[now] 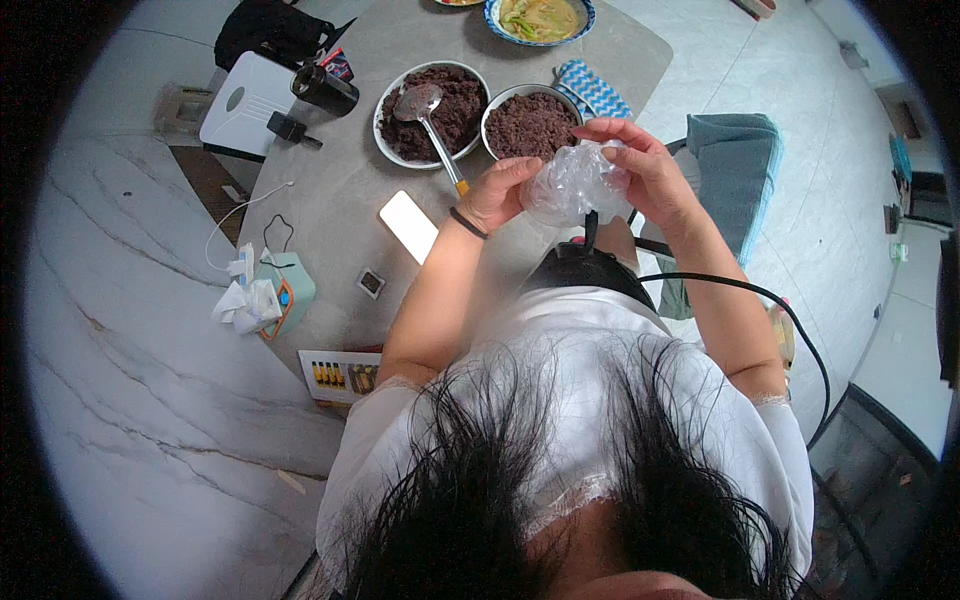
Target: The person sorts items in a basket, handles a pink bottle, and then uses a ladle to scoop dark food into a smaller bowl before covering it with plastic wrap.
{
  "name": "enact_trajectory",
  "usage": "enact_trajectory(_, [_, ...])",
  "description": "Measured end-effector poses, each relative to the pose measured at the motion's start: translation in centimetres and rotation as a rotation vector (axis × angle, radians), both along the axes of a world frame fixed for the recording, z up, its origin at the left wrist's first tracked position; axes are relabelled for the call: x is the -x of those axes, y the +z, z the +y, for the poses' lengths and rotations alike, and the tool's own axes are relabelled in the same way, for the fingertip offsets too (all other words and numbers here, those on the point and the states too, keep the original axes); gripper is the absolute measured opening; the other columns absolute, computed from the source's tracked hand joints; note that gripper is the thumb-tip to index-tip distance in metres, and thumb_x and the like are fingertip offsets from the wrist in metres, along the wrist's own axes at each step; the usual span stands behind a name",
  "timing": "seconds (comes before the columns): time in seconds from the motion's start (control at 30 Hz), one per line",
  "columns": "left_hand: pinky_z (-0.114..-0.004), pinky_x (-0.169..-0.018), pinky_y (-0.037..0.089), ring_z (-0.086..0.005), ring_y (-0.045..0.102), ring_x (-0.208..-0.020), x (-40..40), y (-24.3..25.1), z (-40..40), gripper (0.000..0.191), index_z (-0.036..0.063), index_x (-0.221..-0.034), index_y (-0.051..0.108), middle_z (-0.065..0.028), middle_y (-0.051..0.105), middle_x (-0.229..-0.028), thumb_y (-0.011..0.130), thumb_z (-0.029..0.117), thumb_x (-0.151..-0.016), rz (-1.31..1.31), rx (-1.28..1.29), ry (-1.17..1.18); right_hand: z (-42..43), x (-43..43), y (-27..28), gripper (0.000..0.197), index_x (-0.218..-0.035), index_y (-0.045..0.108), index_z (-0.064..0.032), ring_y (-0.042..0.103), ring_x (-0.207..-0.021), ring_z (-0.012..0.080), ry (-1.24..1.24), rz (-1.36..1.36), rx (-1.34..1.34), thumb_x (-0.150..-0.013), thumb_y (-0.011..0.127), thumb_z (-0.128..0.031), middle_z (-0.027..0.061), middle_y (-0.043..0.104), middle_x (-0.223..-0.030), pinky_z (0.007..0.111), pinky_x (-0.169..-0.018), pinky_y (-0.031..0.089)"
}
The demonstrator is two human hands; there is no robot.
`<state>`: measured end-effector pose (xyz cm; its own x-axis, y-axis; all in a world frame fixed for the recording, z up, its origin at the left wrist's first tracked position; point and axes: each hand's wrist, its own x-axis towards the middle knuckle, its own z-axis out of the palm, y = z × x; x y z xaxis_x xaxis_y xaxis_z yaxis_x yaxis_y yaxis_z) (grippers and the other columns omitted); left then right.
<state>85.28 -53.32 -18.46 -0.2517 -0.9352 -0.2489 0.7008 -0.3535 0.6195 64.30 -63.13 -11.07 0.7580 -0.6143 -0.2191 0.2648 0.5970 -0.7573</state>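
Note:
Both my hands hold a crumpled clear plastic bag (577, 185) above the near right side of the table. My left hand (504, 193), with a dark band at the wrist, grips its left side. My right hand (645, 169) has the right side between thumb and fingers. Just beyond the bag stands a bowl of dark, crumbly food (531, 124). To its left is a larger white bowl (380, 139) of similar dark food, with a metal serving spoon (441, 142) lying in it, its yellow-ended handle reaching towards my left hand.
A white phone (409, 225) lies on the grey table (337, 195), left of my forearm. A blue patterned cloth (592, 88), a bowl of soup-like food (540, 21), a black cylindrical container (325, 88) and a tissue box (296, 296) stand around. A chair with a blue-grey cloth (731, 180) is at right.

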Motion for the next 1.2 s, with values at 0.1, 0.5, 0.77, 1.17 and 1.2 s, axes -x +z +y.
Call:
enact_trajectory(0.1, [-0.034, -0.09, 0.044, -0.0183, 0.061, -0.095, 0.0, 0.8, -0.1, 0.034, 0.0004, -0.107, 0.061, -0.0087, 0.064, -0.102, 0.057, 0.029, -0.087, -0.124, 0.034, 0.017, -0.6, 0.4, 0.3, 0.041, -0.119, 0.053, -0.0015, 0.057, -0.1, 0.0147, 0.042, 0.063, 0.048, -0.078, 0.059, -0.003, 0.0088, 0.058, -0.117, 0.025, -0.087, 0.045])
enact_trajectory(0.5, [-0.027, -0.069, 0.043, -0.0125, 0.05, -0.067, -4.5, -2.3, 0.7, 0.009, 0.0048, -0.091, 0.058, -0.0006, 0.053, -0.075, 0.057, 0.011, -0.085, 0.018, 0.078, 0.199, -3.6, 1.8, -7.7, 0.019, -0.099, 0.062, -0.0005, 0.057, -0.072, 0.0101, 0.105, 0.674, 0.762, -0.087, 0.06, -0.015, 0.002, 0.062, -0.078, 0.025, -0.065, 0.045])
enact_trajectory(0.77, [-0.023, -0.058, 0.038, -0.0074, 0.047, -0.064, -1.5, -8.2, 1.0, 0.014, 0.0061, -0.087, 0.052, 0.0023, 0.052, -0.074, 0.054, 0.02, -0.09, -1.006, -0.04, 0.243, -2.3, 0.2, -14.5, 0.019, -0.093, 0.058, 0.0005, 0.059, -0.068, 0.0115, -0.097, 0.526, 0.436, -0.094, 0.051, -0.017, 0.0037, 0.061, -0.075, 0.028, -0.052, 0.048])
enact_trajectory(1.17, [-0.046, -0.068, 0.043, -0.0371, 0.057, -0.077, -1.9, -9.4, -4.2, 0.024, 0.0029, -0.095, 0.045, -0.0176, 0.057, -0.084, 0.046, 0.027, -0.095, -1.54, -0.196, 0.882, -4.3, -4.2, -15.9, 0.025, -0.103, 0.056, -0.0074, 0.058, -0.05, 0.0153, -0.286, 0.994, 0.808, -0.095, 0.047, -0.03, 0.0115, 0.057, -0.063, 0.031, -0.048, 0.047])
enact_trajectory(1.2, [-0.047, -0.068, 0.043, -0.0383, 0.057, -0.078, -2.0, -9.5, -4.4, 0.024, 0.0034, -0.096, 0.045, -0.0183, 0.059, -0.085, 0.045, 0.027, -0.095, -1.506, -0.218, 0.859, -4.4, -4.5, -15.9, 0.027, -0.106, 0.057, -0.011, 0.061, -0.054, 0.0218, -0.323, 0.993, 0.752, -0.095, 0.046, -0.033, 0.0143, 0.059, -0.066, 0.036, -0.054, 0.047])
